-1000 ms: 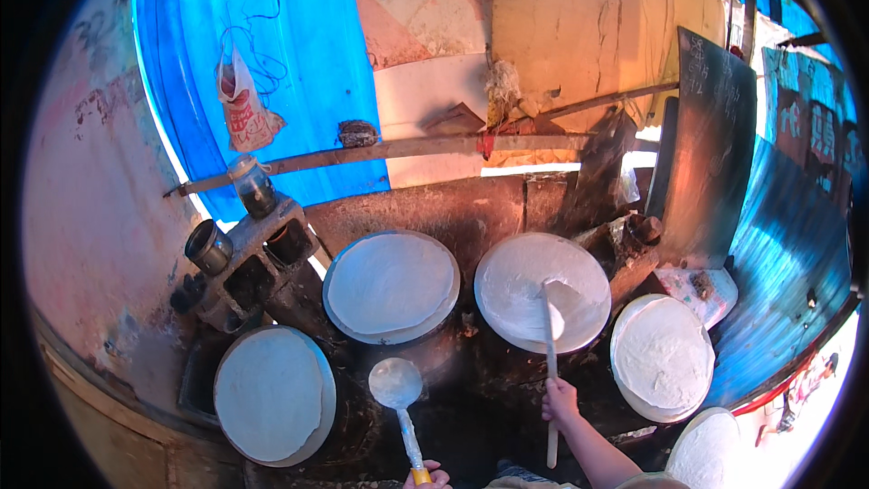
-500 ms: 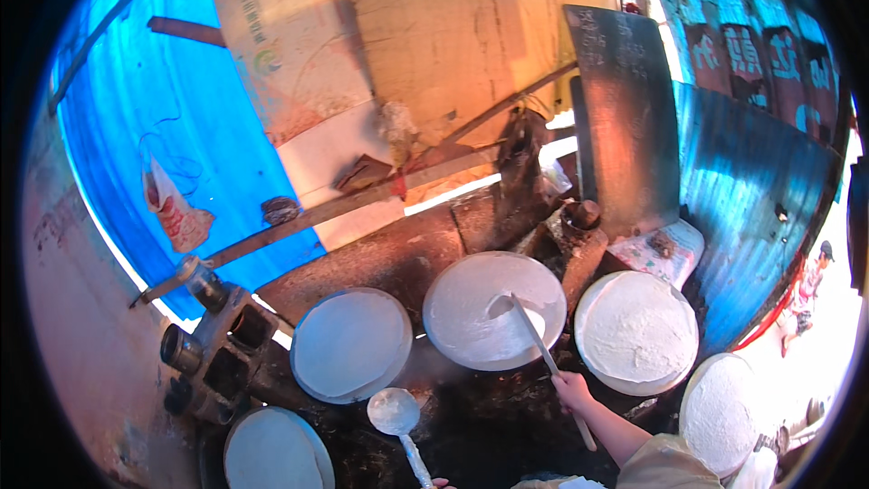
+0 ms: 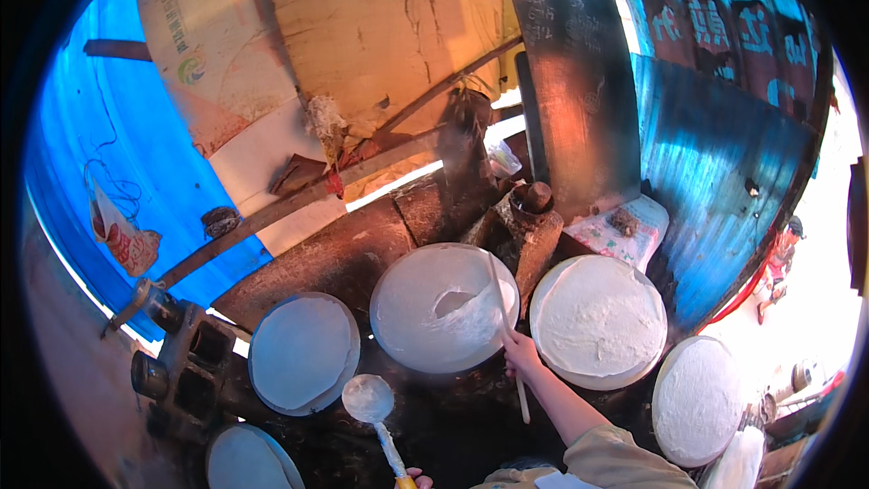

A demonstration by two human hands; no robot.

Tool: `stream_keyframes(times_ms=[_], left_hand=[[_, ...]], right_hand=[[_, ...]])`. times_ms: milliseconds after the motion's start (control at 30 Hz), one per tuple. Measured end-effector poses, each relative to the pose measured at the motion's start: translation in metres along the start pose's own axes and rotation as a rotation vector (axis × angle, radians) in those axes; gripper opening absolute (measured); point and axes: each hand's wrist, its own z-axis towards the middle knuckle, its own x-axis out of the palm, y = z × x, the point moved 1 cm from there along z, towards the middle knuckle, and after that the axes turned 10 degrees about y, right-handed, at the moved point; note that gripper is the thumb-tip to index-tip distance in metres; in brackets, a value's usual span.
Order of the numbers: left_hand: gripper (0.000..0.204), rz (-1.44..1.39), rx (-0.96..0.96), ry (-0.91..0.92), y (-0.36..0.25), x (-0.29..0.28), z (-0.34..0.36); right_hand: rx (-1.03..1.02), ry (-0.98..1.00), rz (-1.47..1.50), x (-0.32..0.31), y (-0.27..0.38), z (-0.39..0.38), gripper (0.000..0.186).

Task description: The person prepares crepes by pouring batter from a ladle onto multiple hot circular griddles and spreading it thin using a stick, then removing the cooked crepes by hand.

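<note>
Your right hand (image 3: 520, 355), clasped round the stick (image 3: 499, 292), has swept it to the middle griddle's (image 3: 442, 369) right side, so batter (image 3: 486, 312) seems thicker there than mid-griddle, while your left hand (image 3: 416, 476) grips the ladle (image 3: 368, 398) just below.

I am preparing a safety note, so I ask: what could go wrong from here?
The right hand, gripping the spreader, is close to the griddle and could be burned if that is hot. The batter-coated ladle in the left hand might drip. The grey gap in the white batter could leave an uneven layer.
</note>
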Motion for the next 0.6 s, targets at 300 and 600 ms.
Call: stream_keyframes(times_ms=[300, 600], left_hand=[[0.034, -0.063, -0.093, 0.004, -0.003, 0.004, 0.004], [0.030, 0.012, 0.004, 0.020, -0.001, 0.009, 0.002]], right_hand=[[-0.097, -0.019, 0.262, 0.088, -0.054, -0.052, 0.039], [-0.073, -0.110, 0.329, 0.045, -0.049, -0.044, 0.041]])
